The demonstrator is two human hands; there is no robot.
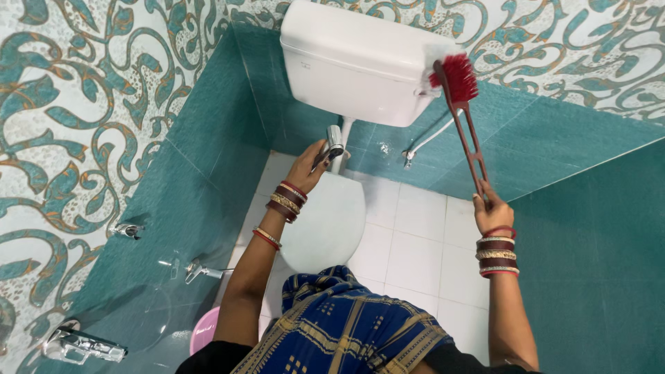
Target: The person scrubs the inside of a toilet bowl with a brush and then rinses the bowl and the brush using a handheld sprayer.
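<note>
Red bristles of our brush point(456, 76) press the white cistern's point(360, 62) right end; our right hand point(490, 211) grips its handle, while our left hand point(309, 165) clasps the chrome spray nozzle point(334, 142) above the toilet lid point(325, 221).

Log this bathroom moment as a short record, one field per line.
Left hand: left hand grips a chrome spray nozzle above the closed toilet lid.
Right hand: right hand holds a long red brush by its handle.
Brush head: red bristles against the corner of the white cistern.
Surroundings: teal wall tiles, white floor tiles, pink bucket.
</note>
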